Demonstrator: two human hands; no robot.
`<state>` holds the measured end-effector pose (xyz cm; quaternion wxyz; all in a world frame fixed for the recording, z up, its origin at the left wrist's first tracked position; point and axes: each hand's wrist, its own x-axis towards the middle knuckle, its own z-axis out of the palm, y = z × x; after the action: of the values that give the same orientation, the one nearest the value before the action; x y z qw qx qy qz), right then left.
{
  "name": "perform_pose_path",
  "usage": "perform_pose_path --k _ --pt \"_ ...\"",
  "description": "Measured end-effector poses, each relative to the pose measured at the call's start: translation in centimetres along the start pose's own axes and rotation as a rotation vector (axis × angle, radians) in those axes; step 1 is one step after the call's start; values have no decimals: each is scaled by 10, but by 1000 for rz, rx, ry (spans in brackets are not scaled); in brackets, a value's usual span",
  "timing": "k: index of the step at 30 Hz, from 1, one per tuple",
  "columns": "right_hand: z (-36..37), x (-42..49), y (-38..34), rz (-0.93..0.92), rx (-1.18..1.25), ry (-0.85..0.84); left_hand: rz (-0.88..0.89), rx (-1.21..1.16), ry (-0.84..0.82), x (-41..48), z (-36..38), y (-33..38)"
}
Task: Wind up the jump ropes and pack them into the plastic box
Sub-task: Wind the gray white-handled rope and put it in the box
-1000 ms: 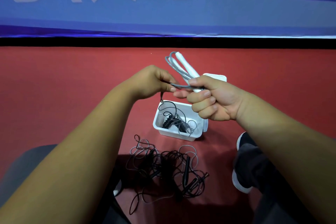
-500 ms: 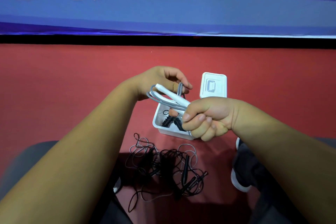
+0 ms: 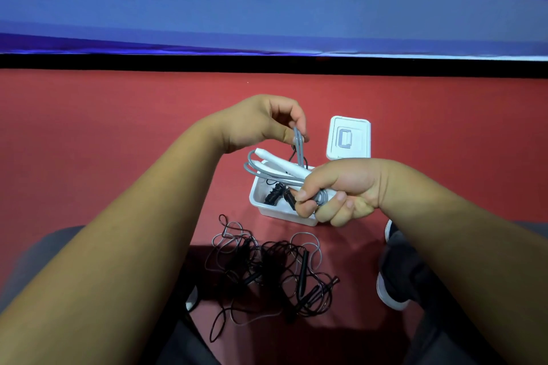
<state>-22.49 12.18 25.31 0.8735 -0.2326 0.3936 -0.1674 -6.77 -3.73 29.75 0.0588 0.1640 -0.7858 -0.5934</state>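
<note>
Head view: R hand (image 3: 341, 190) grip closed round grey jump rope (image 3: 321, 196) coils + white handles (image 3: 283, 164), just above plastic box (image 3: 278, 213). L hand (image 3: 261, 124) pinches a loop. Cord prob. light, springy, uncoils easily; hold handles + coils together.

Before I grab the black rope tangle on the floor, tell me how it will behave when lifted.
The black rope tangle will likely lift floppy: its thin cords lie in loose, crossing loops. It probably comes up as one clump, since loops overlap the black handles. Stray loops would likely trail on the red floor.
</note>
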Motion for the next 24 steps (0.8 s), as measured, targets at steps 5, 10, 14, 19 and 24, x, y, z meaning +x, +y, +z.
perform_pose_path --k 5,10,14,19,24 --pt "-5 4 0 -22 74 86 -28 123 92 -1 -5 8" --pt "-3 7 -1 -90 152 281 -25 202 134 -3 -9 13" --pt "-4 8 -4 -182 292 393 3 262 151 -4 -11 16" --pt "-12 11 -8 -336 414 471 -51 282 146 -4 -18 6" --pt "-10 9 -12 -479 441 465 -179 495 213 0 -14 -6"
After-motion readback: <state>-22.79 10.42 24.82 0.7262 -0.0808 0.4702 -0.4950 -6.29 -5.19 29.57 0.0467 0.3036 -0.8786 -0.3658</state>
